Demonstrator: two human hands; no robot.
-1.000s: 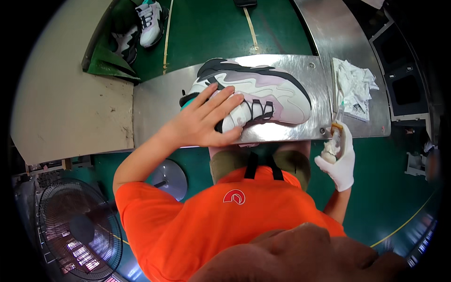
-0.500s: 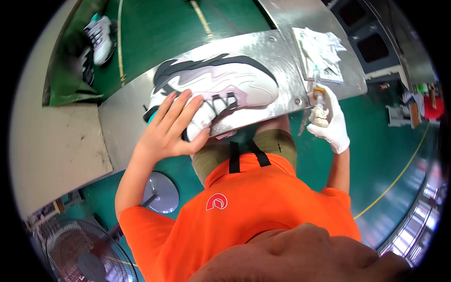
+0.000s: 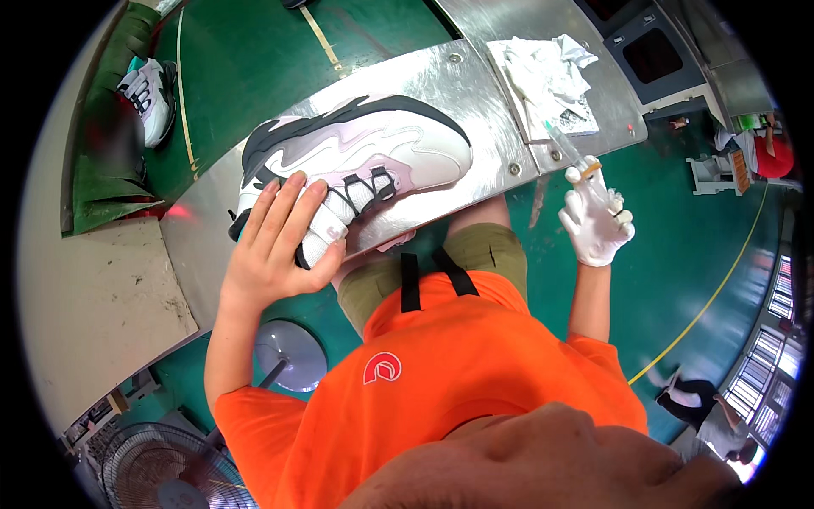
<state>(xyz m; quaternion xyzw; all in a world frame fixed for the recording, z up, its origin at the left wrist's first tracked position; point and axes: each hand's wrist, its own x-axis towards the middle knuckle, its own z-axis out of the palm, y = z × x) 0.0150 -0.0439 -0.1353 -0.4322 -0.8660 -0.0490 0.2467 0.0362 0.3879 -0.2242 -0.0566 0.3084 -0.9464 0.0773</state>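
Note:
A white, pale pink and black sneaker (image 3: pixel 398 148) lies on its side on the metal bench plate (image 3: pixel 441 76), its toe to the right. My bare left hand (image 3: pixel 275 254) holds it at the ankle opening and tongue, fingers laid over the upper and thumb along the near edge. My right hand (image 3: pixel 596 216), in a white glove, is raised right of the bench. It grips a clear syringe (image 3: pixel 570 146) with a greenish tip and an amber collar. The tip points up and left, apart from the sneaker. Curled fingers partly hide the syringe's rear end.
Crumpled white cloth (image 3: pixel 551 72) lies on a white pad at the bench's far right. Another sneaker (image 3: pixel 153 106) is at far left by green cloth (image 3: pixel 102 199). A fan (image 3: pixel 170 467) stands at lower left, near a round stool (image 3: pixel 290 356). A person (image 3: pixel 721 424) appears at far right.
The view has shifted, so the bench and sneaker appear farther left. My right hand has turned, and the syringe now slants up and left. My left hand keeps its hold on the sneaker.

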